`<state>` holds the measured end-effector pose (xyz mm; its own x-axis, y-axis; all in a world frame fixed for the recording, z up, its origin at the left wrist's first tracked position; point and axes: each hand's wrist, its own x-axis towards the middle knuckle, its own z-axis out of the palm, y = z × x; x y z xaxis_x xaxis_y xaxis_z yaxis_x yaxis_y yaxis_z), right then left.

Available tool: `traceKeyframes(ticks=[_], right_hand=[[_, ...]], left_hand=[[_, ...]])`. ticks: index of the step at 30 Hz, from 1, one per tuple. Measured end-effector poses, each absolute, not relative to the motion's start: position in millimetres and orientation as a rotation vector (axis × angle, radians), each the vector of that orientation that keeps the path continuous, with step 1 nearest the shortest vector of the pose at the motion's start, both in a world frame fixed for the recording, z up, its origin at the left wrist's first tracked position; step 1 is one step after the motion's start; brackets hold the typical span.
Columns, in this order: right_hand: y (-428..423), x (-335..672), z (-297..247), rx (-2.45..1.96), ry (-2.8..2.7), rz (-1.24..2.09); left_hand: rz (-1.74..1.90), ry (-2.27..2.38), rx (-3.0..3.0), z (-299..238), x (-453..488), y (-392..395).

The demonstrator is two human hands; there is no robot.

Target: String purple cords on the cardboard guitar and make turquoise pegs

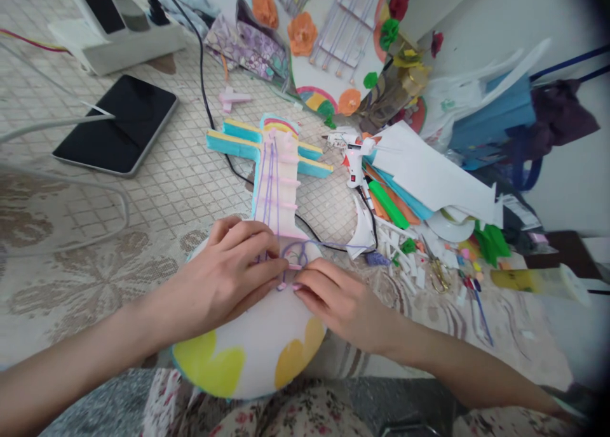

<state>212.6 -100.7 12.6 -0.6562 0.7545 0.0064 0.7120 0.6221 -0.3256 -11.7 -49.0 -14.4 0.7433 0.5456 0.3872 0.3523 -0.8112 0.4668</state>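
Black tablet (138,107) beneath pale cable (95,117).

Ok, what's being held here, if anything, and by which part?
Can't be told: the right hand hides any grip beside the looped yarn; the left hand, over the guitar, hides its own.

Looks like someone's home to us, with a table turned into a craft corner. We've got a patterned, lacy-looking tablecloth (178,195) that feels way more living space than workshop, plus a tablet (124,138) lying on it among loose cables. The crafty side's obvious too: we spot a glue gun (354,164), scissors (441,283), white sheets (429,164), paper scraps (420,277), orange flowers (302,34) and a guitar-shaped craft piece (267,335). Plain pale wall (581,189) beside it all.
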Motion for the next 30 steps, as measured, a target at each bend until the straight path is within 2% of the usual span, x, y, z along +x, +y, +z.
traceKeyframes(ticks=[10,18,23,30], right_hand=[[-101,203,11,-1.234,-2.708,0.317],[-111,205,-3,-1.322,-2.615,0.412],[-104,219,9,-1.231,-2.387,0.695],[-81,246,23,-1.312,-2.375,0.463]], left_hand=[[0.707,0.684,2.628,-16,-11,-50],[0.75,0.679,2.627,-16,-11,-49],[0.746,0.681,2.603,-13,-12,-50],[0.725,0.665,2.611,-12,-12,-49]])
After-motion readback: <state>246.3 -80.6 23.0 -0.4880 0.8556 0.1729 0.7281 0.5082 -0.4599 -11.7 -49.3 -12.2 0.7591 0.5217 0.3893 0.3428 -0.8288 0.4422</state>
